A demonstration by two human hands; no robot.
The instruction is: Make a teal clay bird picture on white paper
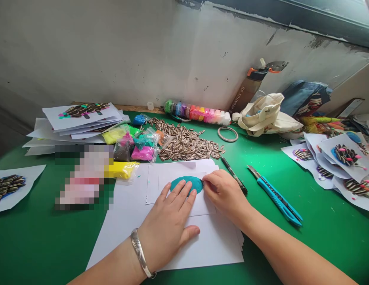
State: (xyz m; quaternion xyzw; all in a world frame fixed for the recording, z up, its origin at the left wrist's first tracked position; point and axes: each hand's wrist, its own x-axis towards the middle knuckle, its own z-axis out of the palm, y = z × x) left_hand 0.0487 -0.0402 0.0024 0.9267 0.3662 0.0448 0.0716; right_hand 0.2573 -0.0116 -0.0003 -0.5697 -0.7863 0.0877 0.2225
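A flat oval of teal modelling clay (186, 185) lies on a sheet of white paper (178, 186), which rests on a stack of white paper (202, 245). My left hand (169, 221) presses flat on the paper, its fingertips on the clay's lower edge and its fingers apart. My right hand (222, 194) pinches a small dark pointed object (201, 182) against the clay's right edge. Its shape is mostly hidden by my fingers. A black pen-like tool (233, 177) lies just beyond my right hand, and a blue utility knife (275, 196) lies further right.
A heap of striped sunflower seeds (184, 140) and several bags of coloured clay (136, 144) lie at the back. Seed-decorated paper crafts (346, 158) sit at the right, a paper stack (74, 122) at the left, and a pixelated patch (83, 178) hides part of the green table (38, 245).
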